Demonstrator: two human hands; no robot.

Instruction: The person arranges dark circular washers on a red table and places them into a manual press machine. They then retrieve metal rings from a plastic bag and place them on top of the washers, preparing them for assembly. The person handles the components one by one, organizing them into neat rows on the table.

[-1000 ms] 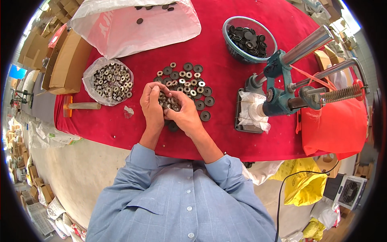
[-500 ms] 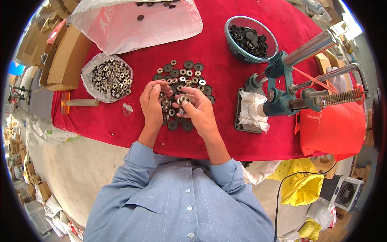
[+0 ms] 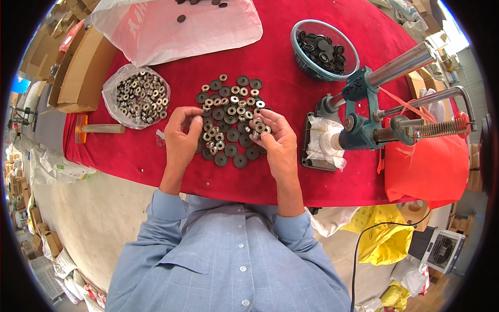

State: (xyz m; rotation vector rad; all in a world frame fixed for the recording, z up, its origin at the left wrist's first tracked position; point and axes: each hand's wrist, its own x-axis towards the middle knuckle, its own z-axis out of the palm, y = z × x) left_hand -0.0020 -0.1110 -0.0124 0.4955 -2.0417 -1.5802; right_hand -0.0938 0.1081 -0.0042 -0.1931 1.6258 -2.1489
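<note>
My left hand (image 3: 182, 136) is beside the left edge of a spread of black round discs (image 3: 240, 160) and small metal bearings (image 3: 212, 132) on the red cloth. Its thumb and fingers are apart, with nothing between them. On the right side of the spread, my right hand (image 3: 280, 145) is closed round a few bearings (image 3: 259, 126), pinched between thumb and fingers. A loose cluster of bearings lies on the discs between the hands. Several other bearings rest on discs farther back. Palm and fingers hide part of what the right hand holds.
A bag of bearings (image 3: 140, 99) and a hammer (image 3: 104, 128) lie left, near a cardboard box (image 3: 88, 73). A white sack (image 3: 182, 31) stands behind. A tub of black discs (image 3: 294, 48) is back right; a green hand press (image 3: 358, 104) stands right, beside red fabric (image 3: 426, 171).
My hands have moved apart, left hand leftward and right hand rightward. Bearings the left hand was at now lie on the discs; the right still holds some.
</note>
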